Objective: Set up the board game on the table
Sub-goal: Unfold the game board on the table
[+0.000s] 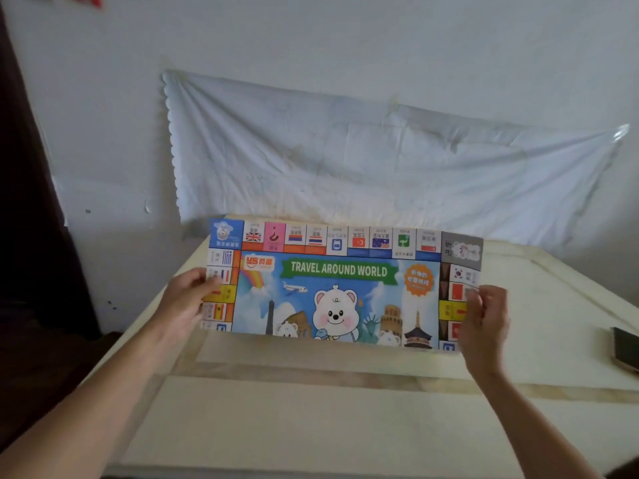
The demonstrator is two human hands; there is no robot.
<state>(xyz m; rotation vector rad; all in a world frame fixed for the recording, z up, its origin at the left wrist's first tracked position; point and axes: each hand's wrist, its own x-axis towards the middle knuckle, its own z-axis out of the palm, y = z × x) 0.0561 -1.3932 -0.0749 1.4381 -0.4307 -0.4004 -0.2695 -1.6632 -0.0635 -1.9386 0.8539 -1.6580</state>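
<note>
at the far left of the frame a dark curtain (24,236) hangs down beside the pale wall (345,36). next comes the left hand (186,299), its fingers curled round the left edge of the game board (340,285), thumb on the printed face. the board sits in the middle of the frame, held up off the cream table (311,426) and facing the camera (only a half panel shows, headed "travel around world" with a cartoon bear). behind it, a creased white sheet (380,157) is pinned across the wall, and the board hides its lower edge. the right hand (484,316) pinches the board's right edge in the same way. at the right edge of the frame a dark flat object (626,347) lies on the table, well apart from the board.
</note>
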